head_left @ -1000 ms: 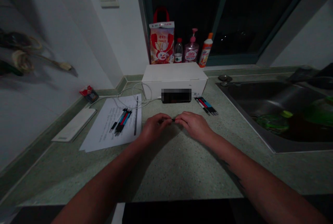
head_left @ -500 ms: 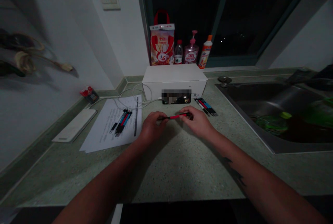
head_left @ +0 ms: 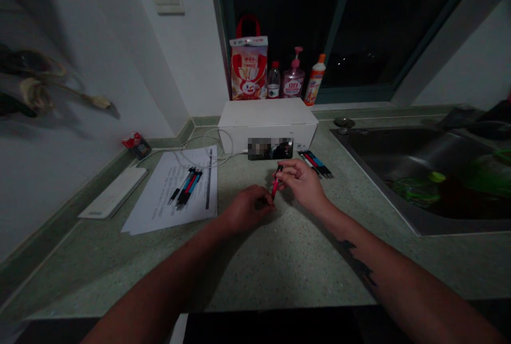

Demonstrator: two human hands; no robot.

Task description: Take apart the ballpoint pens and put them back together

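A red pen with dark ends (head_left: 275, 187) is held between both my hands above the counter, tilted steeply. My left hand (head_left: 251, 206) pinches its lower end, and my right hand (head_left: 299, 180) grips its upper, dark end with thumb and fingers. Just behind my hands, a phone (head_left: 281, 149) leans sideways against a white box. To the right of the phone lies a row of pens (head_left: 318, 165) in black, white, red and blue. More pens (head_left: 187, 188) lie in a bunch on printed paper sheets (head_left: 154, 195) left of my hands.
The white box (head_left: 267, 112) stands at the back, with a bag (head_left: 249, 70) and several bottles behind it. A cable (head_left: 203, 147) curls across the counter. At left are a white flat block (head_left: 115, 193) and a small packet (head_left: 137, 145). A sink (head_left: 399, 157) lies right.
The red pen has turned from nearly level to steeply tilted. My left hand has moved right and nearer to me, holding its lower end, while my right hand stays on the upper end.
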